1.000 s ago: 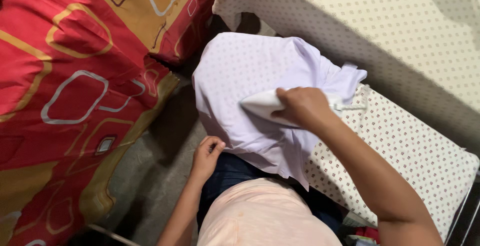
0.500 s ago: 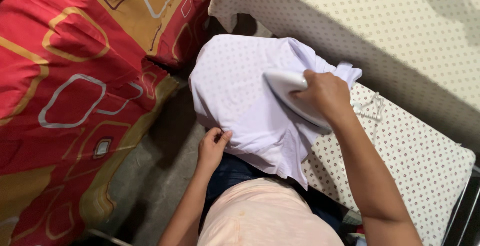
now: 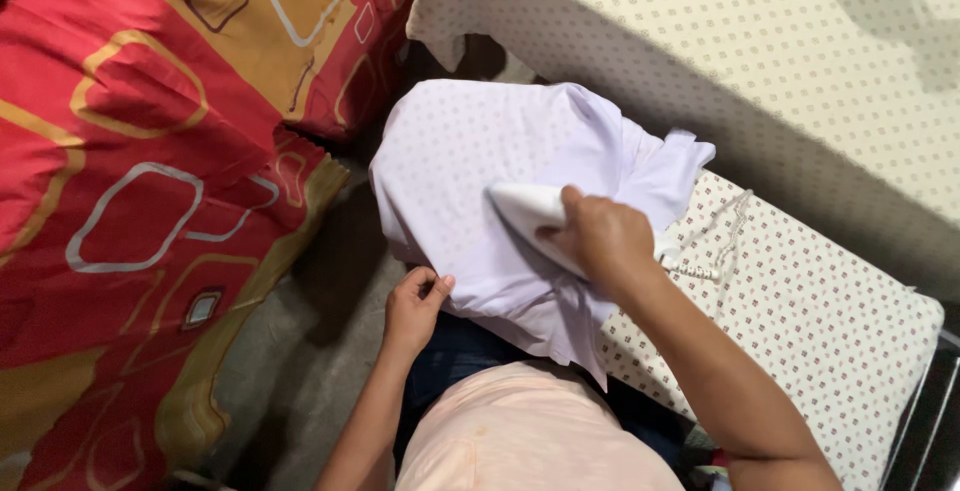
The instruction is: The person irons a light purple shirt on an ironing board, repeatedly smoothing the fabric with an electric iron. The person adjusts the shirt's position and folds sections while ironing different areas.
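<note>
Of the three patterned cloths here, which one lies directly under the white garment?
The cream ironing-board cover with small red motifs. The white garment drapes over its end, while the red and yellow bedspread and the dotted cream cloth lie apart.

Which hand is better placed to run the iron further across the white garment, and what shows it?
Right. The right hand already grips the iron on the white garment; the left hand pinches the garment's hanging edge.
</note>
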